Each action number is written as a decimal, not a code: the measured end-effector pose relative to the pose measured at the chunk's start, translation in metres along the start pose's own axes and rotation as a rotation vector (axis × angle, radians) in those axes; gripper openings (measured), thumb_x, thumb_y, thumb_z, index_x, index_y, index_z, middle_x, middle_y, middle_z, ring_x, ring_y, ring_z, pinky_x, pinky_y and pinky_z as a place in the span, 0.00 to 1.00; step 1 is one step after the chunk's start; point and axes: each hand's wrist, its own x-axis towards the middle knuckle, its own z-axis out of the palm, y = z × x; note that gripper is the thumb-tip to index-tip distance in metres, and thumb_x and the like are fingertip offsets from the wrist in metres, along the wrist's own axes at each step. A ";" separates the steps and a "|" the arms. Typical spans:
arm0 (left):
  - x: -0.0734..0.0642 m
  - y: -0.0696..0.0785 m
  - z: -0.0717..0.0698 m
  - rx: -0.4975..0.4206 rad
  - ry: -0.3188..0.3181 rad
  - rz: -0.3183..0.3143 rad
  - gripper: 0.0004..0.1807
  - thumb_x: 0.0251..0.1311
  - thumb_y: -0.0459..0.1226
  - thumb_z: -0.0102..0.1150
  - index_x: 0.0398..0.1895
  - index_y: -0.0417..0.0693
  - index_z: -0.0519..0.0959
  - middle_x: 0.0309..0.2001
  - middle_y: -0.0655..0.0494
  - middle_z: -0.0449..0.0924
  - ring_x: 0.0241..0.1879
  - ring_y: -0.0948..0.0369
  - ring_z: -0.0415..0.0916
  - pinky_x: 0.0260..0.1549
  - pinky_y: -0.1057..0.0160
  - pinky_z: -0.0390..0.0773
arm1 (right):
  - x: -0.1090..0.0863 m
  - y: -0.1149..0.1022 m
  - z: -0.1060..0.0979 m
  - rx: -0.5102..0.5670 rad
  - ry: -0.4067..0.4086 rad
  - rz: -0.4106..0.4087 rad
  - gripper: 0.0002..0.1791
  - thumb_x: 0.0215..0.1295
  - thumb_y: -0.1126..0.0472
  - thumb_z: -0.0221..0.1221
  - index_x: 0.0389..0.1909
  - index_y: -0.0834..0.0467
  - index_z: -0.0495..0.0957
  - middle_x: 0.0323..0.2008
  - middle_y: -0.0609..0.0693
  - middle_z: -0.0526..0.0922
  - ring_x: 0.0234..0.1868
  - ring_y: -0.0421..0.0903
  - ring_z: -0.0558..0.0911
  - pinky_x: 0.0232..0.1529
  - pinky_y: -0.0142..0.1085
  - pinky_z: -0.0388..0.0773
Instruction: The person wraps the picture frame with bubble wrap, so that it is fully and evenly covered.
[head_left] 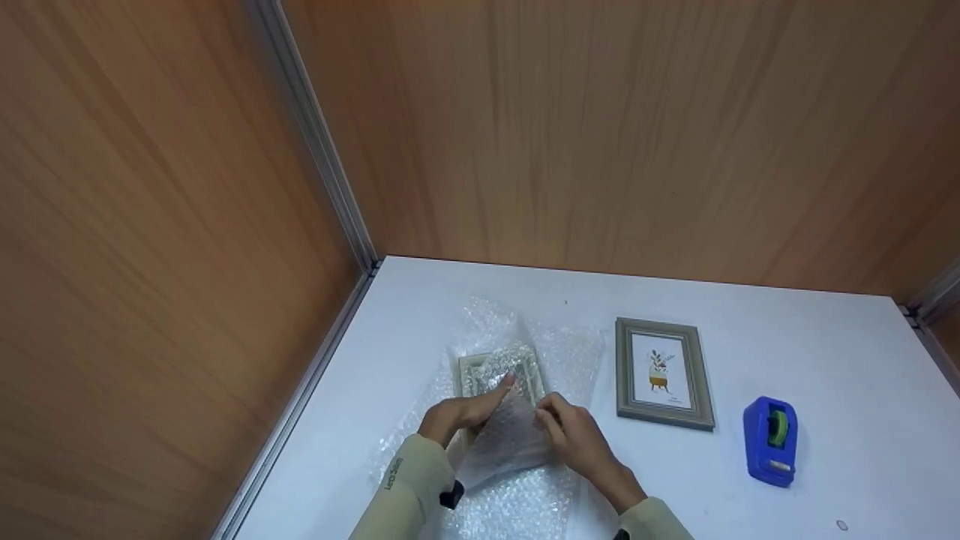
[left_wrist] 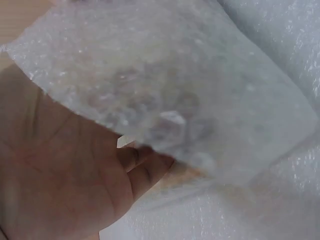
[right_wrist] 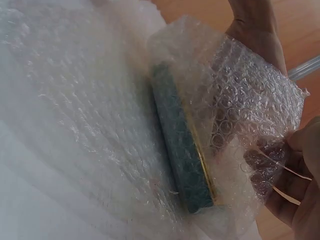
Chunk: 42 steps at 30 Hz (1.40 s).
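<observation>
A pale picture frame [head_left: 466, 373] lies partly wrapped in clear bubble wrap [head_left: 517, 506]. My left hand [head_left: 466, 414] holds it, thumb on top and fingers reaching underneath; in the left wrist view, the sheet hides part of that hand [left_wrist: 65, 170]. A flap of the wrap [head_left: 506, 442] is folded over the near part of the frame. At its right side, my right hand [head_left: 577, 441] pinches the flap between thumb and fingers. Through the plastic, the right wrist view shows the frame's dark green edge [right_wrist: 180, 145] with a gold line along it.
To the right, a grey picture frame [head_left: 701, 375] with a plant print lies face up on the white table [head_left: 817, 352]. A blue tape dispenser [head_left: 765, 465] with green tape stands farther right. Wooden panels [head_left: 600, 135] rise behind and at the left [head_left: 150, 262].
</observation>
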 end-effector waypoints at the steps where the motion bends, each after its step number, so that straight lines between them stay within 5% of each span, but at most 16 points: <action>1: 0.001 0.000 -0.001 -0.007 0.010 0.008 0.57 0.47 0.77 0.13 0.73 0.48 0.42 0.72 0.43 0.41 0.69 0.43 0.41 0.64 0.42 0.44 | 0.002 0.002 0.002 -0.013 0.012 0.008 0.07 0.70 0.58 0.49 0.38 0.55 0.74 0.28 0.43 0.81 0.26 0.38 0.78 0.27 0.29 0.75; 10: 0.004 -0.003 -0.007 -0.060 0.005 0.021 0.58 0.48 0.77 0.22 0.72 0.45 0.45 0.71 0.40 0.42 0.68 0.40 0.43 0.62 0.41 0.52 | 0.014 0.015 0.017 -0.144 0.088 0.107 0.05 0.69 0.57 0.50 0.37 0.53 0.73 0.24 0.40 0.76 0.22 0.34 0.71 0.23 0.28 0.71; 17: 0.005 -0.006 -0.014 0.322 -0.041 0.122 0.26 0.66 0.50 0.43 0.63 0.49 0.68 0.62 0.50 0.67 0.60 0.50 0.65 0.55 0.52 0.69 | 0.018 0.018 0.023 -0.258 0.123 0.107 0.04 0.68 0.58 0.51 0.34 0.52 0.72 0.21 0.39 0.74 0.19 0.34 0.69 0.21 0.28 0.67; 26: 0.010 -0.004 -0.017 0.544 0.033 0.184 0.22 0.68 0.47 0.41 0.62 0.55 0.70 0.63 0.54 0.67 0.64 0.52 0.61 0.61 0.54 0.61 | 0.020 0.022 0.023 -0.265 0.133 0.134 0.03 0.67 0.59 0.52 0.33 0.51 0.72 0.21 0.38 0.74 0.19 0.34 0.70 0.21 0.29 0.68; 31: 0.011 -0.007 -0.015 0.543 0.105 0.214 0.19 0.68 0.46 0.44 0.59 0.55 0.73 0.59 0.55 0.72 0.59 0.53 0.67 0.58 0.54 0.66 | 0.021 0.022 0.024 -0.264 0.137 0.157 0.04 0.68 0.59 0.51 0.33 0.50 0.71 0.21 0.39 0.73 0.20 0.35 0.69 0.21 0.29 0.67; 36: 0.015 -0.016 -0.011 0.500 0.225 0.313 0.14 0.65 0.42 0.51 0.51 0.51 0.79 0.49 0.56 0.79 0.49 0.57 0.75 0.49 0.58 0.74 | 0.019 0.022 0.027 -0.268 0.143 0.159 0.03 0.67 0.59 0.52 0.39 0.52 0.72 0.26 0.41 0.77 0.25 0.37 0.75 0.25 0.32 0.73; 42: 0.024 -0.025 -0.005 0.453 0.332 0.412 0.10 0.59 0.40 0.58 0.41 0.48 0.83 0.37 0.57 0.83 0.35 0.63 0.77 0.36 0.65 0.76 | 0.011 0.025 0.030 -0.244 0.138 0.054 0.21 0.62 0.62 0.58 0.56 0.52 0.70 0.52 0.50 0.72 0.37 0.42 0.79 0.33 0.34 0.78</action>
